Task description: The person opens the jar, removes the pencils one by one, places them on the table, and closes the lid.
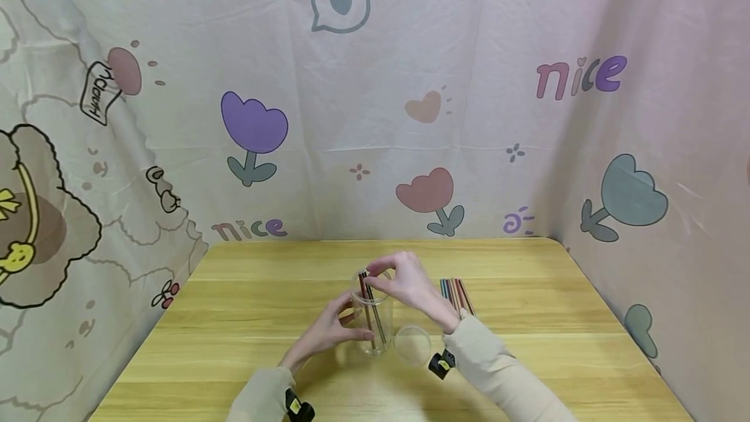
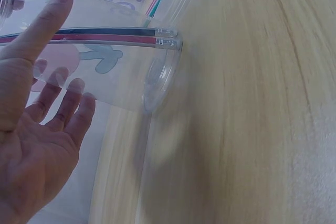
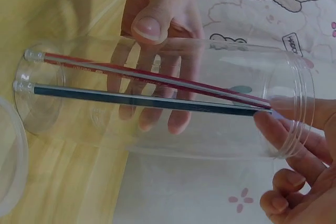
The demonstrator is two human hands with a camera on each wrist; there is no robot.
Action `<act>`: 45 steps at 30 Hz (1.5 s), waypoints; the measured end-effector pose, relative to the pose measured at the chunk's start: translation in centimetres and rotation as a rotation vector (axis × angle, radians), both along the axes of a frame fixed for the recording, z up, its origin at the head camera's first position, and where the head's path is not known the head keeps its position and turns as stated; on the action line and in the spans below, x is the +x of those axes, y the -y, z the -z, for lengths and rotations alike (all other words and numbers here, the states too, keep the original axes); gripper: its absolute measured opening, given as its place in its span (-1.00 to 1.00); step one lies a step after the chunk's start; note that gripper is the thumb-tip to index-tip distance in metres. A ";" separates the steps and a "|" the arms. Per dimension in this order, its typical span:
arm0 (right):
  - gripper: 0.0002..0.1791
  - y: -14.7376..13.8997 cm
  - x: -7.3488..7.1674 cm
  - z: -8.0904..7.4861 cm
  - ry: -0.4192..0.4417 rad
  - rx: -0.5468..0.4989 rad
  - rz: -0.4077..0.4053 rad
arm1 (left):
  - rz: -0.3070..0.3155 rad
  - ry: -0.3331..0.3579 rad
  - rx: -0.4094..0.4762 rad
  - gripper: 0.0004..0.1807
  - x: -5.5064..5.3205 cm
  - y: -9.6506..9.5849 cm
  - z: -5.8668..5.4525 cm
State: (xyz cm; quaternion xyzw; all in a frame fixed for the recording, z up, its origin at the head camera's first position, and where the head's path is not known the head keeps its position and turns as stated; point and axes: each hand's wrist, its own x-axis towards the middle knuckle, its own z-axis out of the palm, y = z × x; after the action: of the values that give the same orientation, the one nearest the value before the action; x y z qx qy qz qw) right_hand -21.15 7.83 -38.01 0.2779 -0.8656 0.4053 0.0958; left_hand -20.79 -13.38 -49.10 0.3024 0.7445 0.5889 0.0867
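wood-grain table | pale creased cloth behind (printed tulips, hearts)

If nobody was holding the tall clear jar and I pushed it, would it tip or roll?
The clear jar might tip if pushed up high, since it stands taller than it is wide. On its side it would probably roll, because it is round. It's likely light, as it looks thin-walled and just two pencils show inside.
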 end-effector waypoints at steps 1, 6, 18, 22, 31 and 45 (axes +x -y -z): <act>-0.81 0.1 0.0 0.0 -0.016 0.016 0.011 | 0.000 -0.002 0.000 -0.14 0.0 0.0 0.0; -0.82 0.5 0.1 -0.1 -0.062 0.081 0.047 | -0.005 -0.001 -0.003 -0.09 0.1 0.1 -0.1; -0.84 1.3 -0.4 -0.2 -0.016 0.077 0.031 | -0.025 0.008 -0.008 -0.04 0.2 0.1 0.0; -0.85 1.4 -0.6 -0.3 -0.002 0.076 0.009 | -0.024 -0.012 -0.015 -0.03 0.1 0.2 0.1; -0.87 1.7 -0.9 -0.4 0.006 0.081 -0.011 | -0.032 -0.009 -0.017 -0.05 0.1 0.2 0.1; -0.91 0.9 -1.0 0.0 0.075 -0.047 -0.079 | -0.015 0.003 -0.008 -0.08 0.1 0.1 -0.1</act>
State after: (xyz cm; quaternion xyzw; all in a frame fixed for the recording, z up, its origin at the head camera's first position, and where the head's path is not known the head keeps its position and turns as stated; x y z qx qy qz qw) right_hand -22.11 6.92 -38.00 0.2939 -0.8472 0.4392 0.0538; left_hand -20.66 -13.46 -49.02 0.2956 0.7489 0.5871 0.0846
